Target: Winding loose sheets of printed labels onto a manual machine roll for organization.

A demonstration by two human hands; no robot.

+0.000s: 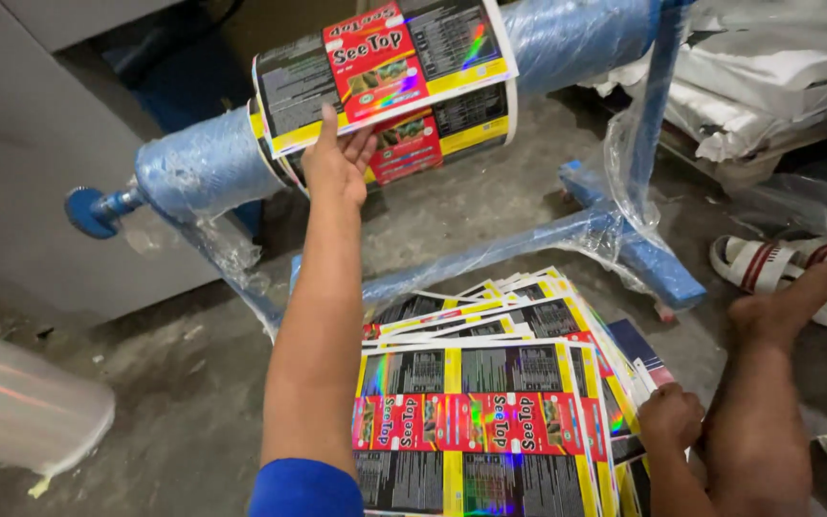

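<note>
Left hand (339,163) up on the label web (385,81) hanging off the blue-wrapped roller (205,168), fingers flat against it, right hand (670,416) fisted beside the sheet stack (490,412) on the floor (174,383), sandals (777,263) nearby.

Edges and overlaps hide a good deal

At six o'clock the stack (490,421) runs off the frame; the right hand (670,415) has its fingers tucked out of sight on the stack's edge, and the film roll (26,407) at nine is cropped.
</note>
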